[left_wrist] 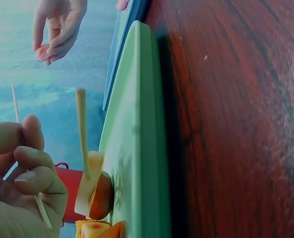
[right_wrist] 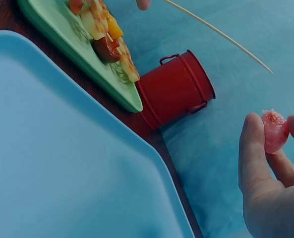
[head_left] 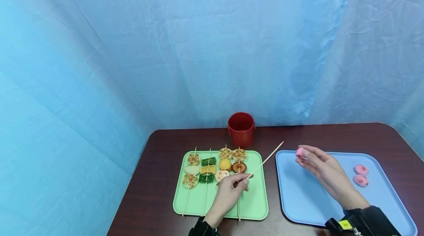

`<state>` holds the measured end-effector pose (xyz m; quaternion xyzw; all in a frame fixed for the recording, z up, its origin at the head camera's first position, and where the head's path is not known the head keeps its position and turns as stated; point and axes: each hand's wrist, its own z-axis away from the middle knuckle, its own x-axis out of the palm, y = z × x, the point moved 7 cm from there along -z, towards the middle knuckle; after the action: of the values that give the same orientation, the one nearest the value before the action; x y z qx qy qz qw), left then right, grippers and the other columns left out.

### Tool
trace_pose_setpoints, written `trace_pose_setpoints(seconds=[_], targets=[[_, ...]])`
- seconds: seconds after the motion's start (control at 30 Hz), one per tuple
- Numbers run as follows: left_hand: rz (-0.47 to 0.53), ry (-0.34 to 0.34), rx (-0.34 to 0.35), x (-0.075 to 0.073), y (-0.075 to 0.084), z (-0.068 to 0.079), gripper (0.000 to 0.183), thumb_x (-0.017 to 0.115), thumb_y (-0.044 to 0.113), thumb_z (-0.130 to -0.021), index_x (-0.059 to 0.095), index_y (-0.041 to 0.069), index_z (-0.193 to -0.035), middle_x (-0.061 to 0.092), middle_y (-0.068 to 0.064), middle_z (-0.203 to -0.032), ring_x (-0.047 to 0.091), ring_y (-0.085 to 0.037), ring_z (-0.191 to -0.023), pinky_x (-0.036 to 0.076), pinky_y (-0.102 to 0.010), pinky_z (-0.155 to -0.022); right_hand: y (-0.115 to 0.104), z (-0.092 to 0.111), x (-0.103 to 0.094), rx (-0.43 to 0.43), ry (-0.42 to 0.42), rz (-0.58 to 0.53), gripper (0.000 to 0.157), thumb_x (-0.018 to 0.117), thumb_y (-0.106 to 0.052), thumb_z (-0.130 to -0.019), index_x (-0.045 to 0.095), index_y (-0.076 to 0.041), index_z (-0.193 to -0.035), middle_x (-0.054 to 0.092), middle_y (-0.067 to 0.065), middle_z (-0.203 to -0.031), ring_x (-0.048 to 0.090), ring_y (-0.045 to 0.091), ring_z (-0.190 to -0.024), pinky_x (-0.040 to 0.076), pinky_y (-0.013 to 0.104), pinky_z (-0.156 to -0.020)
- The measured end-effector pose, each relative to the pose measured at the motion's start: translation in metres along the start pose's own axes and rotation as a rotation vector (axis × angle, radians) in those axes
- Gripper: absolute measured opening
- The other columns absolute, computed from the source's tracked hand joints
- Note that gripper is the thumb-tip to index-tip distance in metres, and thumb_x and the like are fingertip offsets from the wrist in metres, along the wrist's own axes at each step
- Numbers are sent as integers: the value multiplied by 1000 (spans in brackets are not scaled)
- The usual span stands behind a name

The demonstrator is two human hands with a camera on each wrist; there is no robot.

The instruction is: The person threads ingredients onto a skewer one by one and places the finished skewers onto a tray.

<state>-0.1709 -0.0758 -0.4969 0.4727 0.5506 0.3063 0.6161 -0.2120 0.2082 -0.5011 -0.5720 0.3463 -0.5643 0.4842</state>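
Observation:
My left hand is over the right part of the green tray, pinching a thin bamboo skewer. The skewer slants up to the right, its bare tip in the air between the two trays. Above the far left part of the blue tray, my right hand pinches a small pink piece of toy food between thumb and fingertips. The piece and the skewer tip are apart. Two similar pink pieces lie on the blue tray's right side. Part of the nearest loaded skewers is hidden behind my left hand.
Several loaded skewers lie side by side on the green tray, with lotus slices, green pieces, a yellow ball and a mushroom slice. A red bucket stands behind that tray. A blue curtain hangs behind the dark table.

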Motion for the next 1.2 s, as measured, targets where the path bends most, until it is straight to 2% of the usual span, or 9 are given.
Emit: trace_pose_setpoints(seconds=[0.2,0.33,0.67,0.77,1.03,1.2], targets=[[-16,-45,54,4,2,1,24,59,22,-95,74,13,-112,68,2,-71,44,-2,-53,34,-17,-50,-4,-3,5,-45,31,34,43,58,-25,-96,46,-2,-130,60,9,-115,66,13,-100,47,33,-87],[-8,-70,63,7,2,0,25,59,22,-95,74,11,-112,69,2,-72,43,-2,-52,33,-17,-49,-7,-4,9,-73,36,32,43,57,-25,-97,46,0,-130,60,9,-114,65,15,-100,48,31,-86],[-23,-59,77,9,4,0,24,59,17,-94,74,7,-110,69,-3,-71,41,-1,-50,30,-16,-48,-9,-6,14,-87,60,19,55,57,-25,-96,39,9,-135,62,5,-110,64,22,-105,48,33,-87],[-25,-59,84,9,4,0,24,60,17,-94,74,7,-110,69,-2,-71,41,-1,-50,30,-16,-47,-10,-5,15,-93,69,37,54,58,-26,-96,40,8,-134,62,5,-110,63,22,-105,49,32,-87],[-31,-62,72,9,2,1,23,60,18,-94,75,10,-108,68,2,-69,41,0,-49,31,-15,-47,-14,-5,17,-153,62,77,38,58,-23,-96,50,-1,-126,63,7,-110,65,16,-100,50,30,-84],[-34,-66,56,9,1,1,23,60,19,-94,75,11,-109,68,2,-69,41,-1,-49,31,-16,-48,-15,-4,16,-185,94,175,43,58,-25,-96,49,2,-128,64,10,-112,65,17,-101,50,31,-84]])
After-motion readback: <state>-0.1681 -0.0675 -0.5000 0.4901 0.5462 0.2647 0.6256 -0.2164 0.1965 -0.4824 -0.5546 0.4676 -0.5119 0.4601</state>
